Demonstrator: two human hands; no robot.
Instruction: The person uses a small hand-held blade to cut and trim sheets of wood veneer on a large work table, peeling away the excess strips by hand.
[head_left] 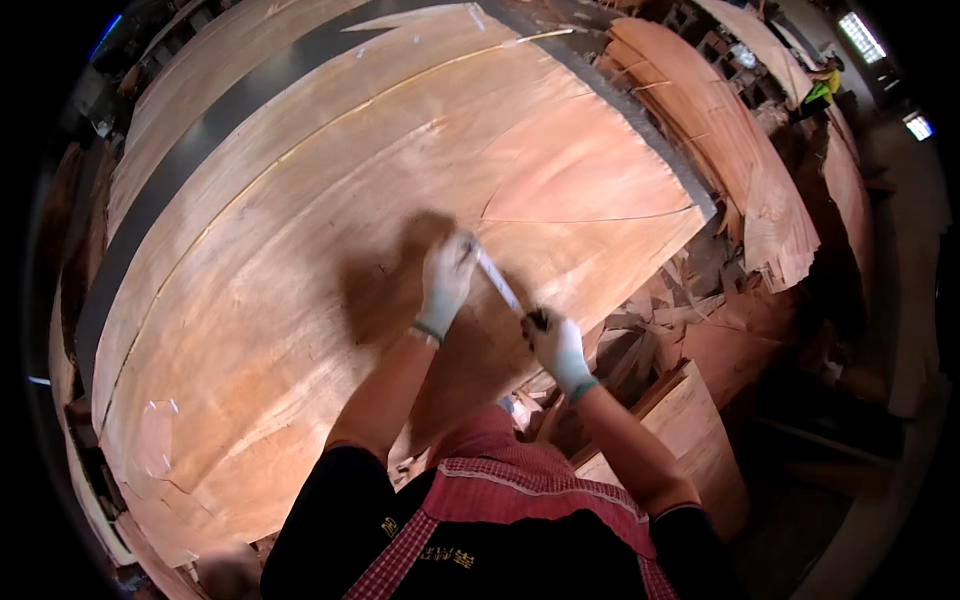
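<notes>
A large pale wood veneer sheet (250,300), with seams and a thin yellow line along it, lies beneath my hands. My left hand (450,275), in a white glove, has its fingers closed on the upper end of a white strip (500,282), probably tape, held over the middle of the sheet. Lower and to the right, my right hand (560,350), also gloved, grips a small dark object (536,325) at the strip's other end; its exact kind is unclear. Short white tape pieces (160,435) sit on the sheet's lower left.
A dark grey strip (160,210) runs along the sheet's far-left edge. Curled reddish veneer sheets (720,160) lie at upper right. Broken scraps (650,310) and a veneer board (690,420) are right of my hands. A person in a yellow-green top (822,88) is at the far upper right.
</notes>
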